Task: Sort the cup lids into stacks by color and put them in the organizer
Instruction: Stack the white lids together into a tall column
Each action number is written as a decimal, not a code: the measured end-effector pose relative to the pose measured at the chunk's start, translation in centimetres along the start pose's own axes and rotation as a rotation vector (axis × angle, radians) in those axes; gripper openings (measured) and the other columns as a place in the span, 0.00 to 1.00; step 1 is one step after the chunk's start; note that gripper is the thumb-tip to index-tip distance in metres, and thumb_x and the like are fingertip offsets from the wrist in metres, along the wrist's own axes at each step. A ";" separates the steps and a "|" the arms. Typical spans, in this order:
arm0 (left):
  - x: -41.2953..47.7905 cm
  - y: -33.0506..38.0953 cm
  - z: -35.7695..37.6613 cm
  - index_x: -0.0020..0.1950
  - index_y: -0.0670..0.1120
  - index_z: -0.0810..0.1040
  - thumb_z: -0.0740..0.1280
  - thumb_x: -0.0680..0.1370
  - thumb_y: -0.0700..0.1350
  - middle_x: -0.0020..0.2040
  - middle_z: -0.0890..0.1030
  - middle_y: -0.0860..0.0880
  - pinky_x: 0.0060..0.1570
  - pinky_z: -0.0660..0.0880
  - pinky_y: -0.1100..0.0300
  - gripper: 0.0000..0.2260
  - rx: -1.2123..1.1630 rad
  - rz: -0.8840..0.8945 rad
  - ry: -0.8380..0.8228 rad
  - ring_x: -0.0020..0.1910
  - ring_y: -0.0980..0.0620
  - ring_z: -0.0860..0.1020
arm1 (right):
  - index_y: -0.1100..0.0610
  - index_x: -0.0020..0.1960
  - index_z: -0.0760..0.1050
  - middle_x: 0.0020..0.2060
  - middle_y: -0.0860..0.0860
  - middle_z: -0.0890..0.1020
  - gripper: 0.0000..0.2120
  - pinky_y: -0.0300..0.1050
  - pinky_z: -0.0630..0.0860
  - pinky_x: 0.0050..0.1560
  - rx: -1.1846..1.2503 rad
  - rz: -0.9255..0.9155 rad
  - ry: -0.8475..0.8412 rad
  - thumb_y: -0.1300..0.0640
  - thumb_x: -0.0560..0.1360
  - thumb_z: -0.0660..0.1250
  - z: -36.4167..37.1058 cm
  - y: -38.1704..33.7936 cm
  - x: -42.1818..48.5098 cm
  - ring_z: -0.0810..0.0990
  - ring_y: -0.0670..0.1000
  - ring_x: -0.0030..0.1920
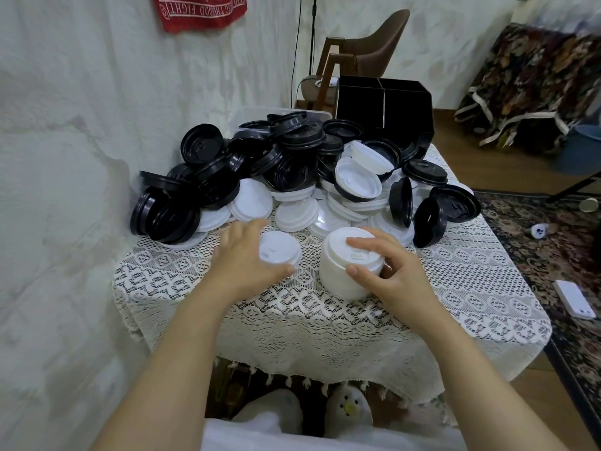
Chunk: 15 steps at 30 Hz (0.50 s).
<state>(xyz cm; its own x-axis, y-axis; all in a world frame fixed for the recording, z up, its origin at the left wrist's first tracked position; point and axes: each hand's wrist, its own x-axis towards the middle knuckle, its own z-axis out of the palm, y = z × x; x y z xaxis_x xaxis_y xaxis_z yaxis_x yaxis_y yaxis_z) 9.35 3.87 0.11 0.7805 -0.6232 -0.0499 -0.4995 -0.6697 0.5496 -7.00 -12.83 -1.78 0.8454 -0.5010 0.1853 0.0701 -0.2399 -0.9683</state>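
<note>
A big heap of black cup lids [286, 157] and white cup lids [296, 214] covers the far half of the lace-covered table [325, 320]. In front of the heap, my left hand [240, 258] holds a single white lid [279, 248] between thumb and fingers, just above the cloth. My right hand [390, 268] grips a tall stack of white lids [344, 265] that stands on the table, with the thumb on its side and fingers over its top. The black organizer [383, 105] stands at the table's far edge behind the heap.
A clear plastic tub [257, 115] sits behind the heap against the wall on the left. A brown chair [367, 50] stands beyond the table. A white phone [574, 299] and small objects lie on the patterned rug at the right.
</note>
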 end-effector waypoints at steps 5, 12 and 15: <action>0.0 0.0 0.2 0.77 0.52 0.57 0.74 0.72 0.48 0.75 0.60 0.52 0.72 0.60 0.47 0.38 -0.001 0.082 -0.094 0.73 0.49 0.59 | 0.42 0.51 0.81 0.62 0.40 0.75 0.17 0.33 0.74 0.54 -0.013 0.002 0.000 0.46 0.62 0.74 0.0 0.1 0.1 0.74 0.38 0.60; -0.1 -0.1 0.2 0.79 0.50 0.54 0.73 0.72 0.48 0.77 0.58 0.51 0.73 0.58 0.46 0.40 0.022 0.077 -0.125 0.75 0.49 0.56 | 0.42 0.57 0.77 0.63 0.40 0.73 0.23 0.34 0.76 0.54 -0.028 0.028 -0.016 0.48 0.62 0.74 -0.2 -0.2 -0.1 0.74 0.43 0.62; -0.2 0.3 0.0 0.77 0.48 0.59 0.75 0.71 0.49 0.74 0.63 0.50 0.71 0.63 0.46 0.39 -0.048 0.079 -0.070 0.71 0.49 0.62 | 0.40 0.62 0.72 0.62 0.38 0.72 0.29 0.35 0.77 0.54 -0.035 0.056 -0.014 0.49 0.62 0.74 -0.3 -0.4 -0.1 0.74 0.44 0.62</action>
<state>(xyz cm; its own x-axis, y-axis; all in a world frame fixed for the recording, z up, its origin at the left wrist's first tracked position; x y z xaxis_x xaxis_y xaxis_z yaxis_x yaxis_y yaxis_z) 9.02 3.82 0.26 0.7108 -0.7007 -0.0620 -0.5382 -0.5985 0.5934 -7.23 -12.94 -1.39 0.8550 -0.5026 0.1282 0.0040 -0.2406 -0.9706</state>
